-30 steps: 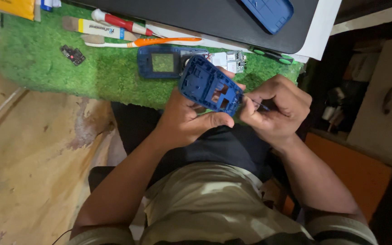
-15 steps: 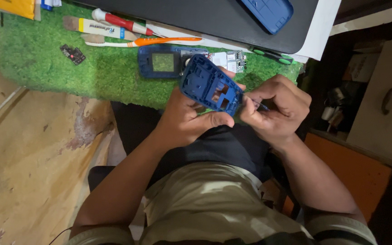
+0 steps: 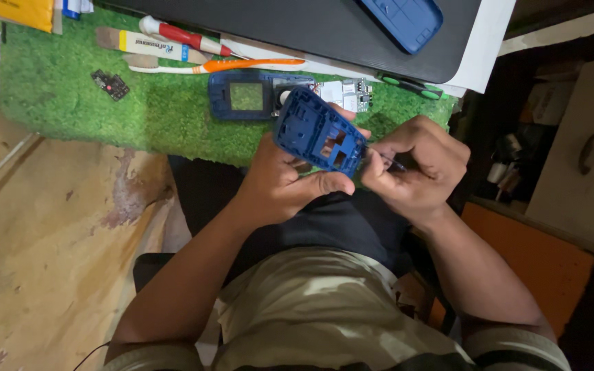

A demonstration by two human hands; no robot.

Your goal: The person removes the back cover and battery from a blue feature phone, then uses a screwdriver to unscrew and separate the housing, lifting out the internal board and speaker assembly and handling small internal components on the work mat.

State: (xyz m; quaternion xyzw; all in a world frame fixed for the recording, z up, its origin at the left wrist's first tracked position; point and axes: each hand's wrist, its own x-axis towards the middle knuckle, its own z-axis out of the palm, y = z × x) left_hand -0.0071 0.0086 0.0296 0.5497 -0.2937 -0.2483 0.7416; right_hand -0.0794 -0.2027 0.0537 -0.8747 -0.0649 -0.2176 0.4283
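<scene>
My left hand (image 3: 284, 184) grips a blue plastic phone housing (image 3: 317, 132), held tilted above my lap at the edge of the green mat (image 3: 139, 103). My right hand (image 3: 417, 165) pinches a thin dark tool (image 3: 385, 159) whose tip touches the housing's lower right edge. Just behind the housing, on the mat, lie a blue phone front with a small screen (image 3: 245, 96) and a circuit board (image 3: 344, 93).
A red-handled screwdriver (image 3: 183, 36), a flat brush (image 3: 142, 45), an orange toothbrush (image 3: 221, 66) and a small dark chip (image 3: 111, 84) lie on the mat. A blue back cover (image 3: 401, 20) rests on a dark laptop (image 3: 311, 27). Wooden floor to the left, cluttered shelves to the right.
</scene>
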